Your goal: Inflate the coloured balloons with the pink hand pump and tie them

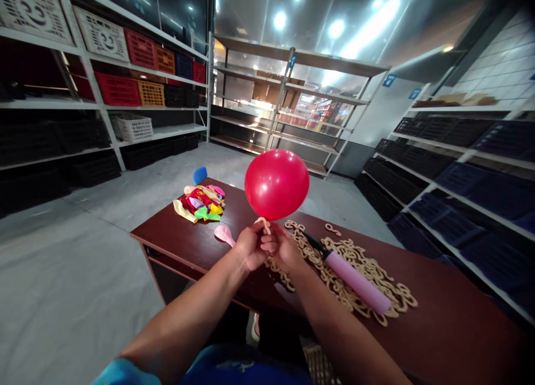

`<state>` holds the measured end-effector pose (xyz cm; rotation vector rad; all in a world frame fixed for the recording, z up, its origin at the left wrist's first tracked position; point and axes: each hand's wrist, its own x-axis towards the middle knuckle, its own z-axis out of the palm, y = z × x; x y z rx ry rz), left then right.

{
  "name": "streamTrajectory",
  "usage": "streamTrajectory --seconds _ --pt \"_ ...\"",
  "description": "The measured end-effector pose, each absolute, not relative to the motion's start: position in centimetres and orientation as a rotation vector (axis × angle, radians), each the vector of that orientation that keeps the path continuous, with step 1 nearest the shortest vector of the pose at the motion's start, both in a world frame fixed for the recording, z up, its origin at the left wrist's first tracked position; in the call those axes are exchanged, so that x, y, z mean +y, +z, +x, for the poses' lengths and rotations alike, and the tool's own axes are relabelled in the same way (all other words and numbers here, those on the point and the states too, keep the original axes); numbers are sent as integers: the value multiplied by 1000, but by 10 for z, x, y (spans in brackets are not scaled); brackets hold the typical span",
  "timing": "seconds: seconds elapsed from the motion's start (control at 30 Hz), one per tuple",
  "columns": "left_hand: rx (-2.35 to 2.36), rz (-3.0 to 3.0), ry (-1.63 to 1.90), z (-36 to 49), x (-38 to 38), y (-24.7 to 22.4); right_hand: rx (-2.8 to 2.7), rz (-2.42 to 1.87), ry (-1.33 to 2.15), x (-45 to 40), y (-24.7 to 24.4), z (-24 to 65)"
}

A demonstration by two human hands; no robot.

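An inflated red balloon point(276, 184) stands above my two hands, its neck end down at my fingertips. My left hand point(251, 245) is closed in a pinch, with a small beige S-shaped hook point(264, 224) at its fingertips, against the base of the balloon. Touching it, my right hand point(284, 248) is closed too, its fingers pressed together just under the balloon; what they grip is hidden. Many beige hooks point(363, 262) lie in a pile to the right, with a pink hand pump point(357, 282) on top. A deflated pink balloon point(224, 234) lies left of my hands.
A heap of deflated coloured balloons point(203, 202) lies on the left of the dark brown table point(175, 237). One loose hook point(332, 229) sits near the table's far edge. A blue chair back point(200, 175) shows behind it. Shelves with crates point(140, 48) stand around.
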<state>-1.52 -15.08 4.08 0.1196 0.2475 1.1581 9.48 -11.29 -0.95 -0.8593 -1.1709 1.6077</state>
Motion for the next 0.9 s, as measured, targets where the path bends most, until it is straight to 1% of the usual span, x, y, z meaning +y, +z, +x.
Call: streamTrajectory --seconds 0.07,0.13,0.27,0.4,0.53,0.7,0.77,0.9 --pt "205 93 1133 -14 -153 44 -1100 -753 1769 -116 -10 89" --pt "193 75 1118 -15 -155 46 -1079 -688 1850 -120 -10 85" --pt "239 81 1109 -22 -156 43 -1114 -733 1787 -120 -12 85" --pt "359 143 1123 -29 -153 35 -1261 -944 1527 -116 -14 93" --pt "613 284 1259 -29 -146 25 -1531 -1170 1084 -117 -1 107" --pt "870 563 1385 -25 -140 11 -1947 -1133 482 -130 28 117" --pt "957 688 1383 -22 -139 5 -2090 -1083 380 -135 37 116" --pt "1088 814 1370 -18 -139 -4 -2265 -998 442 -136 44 112"
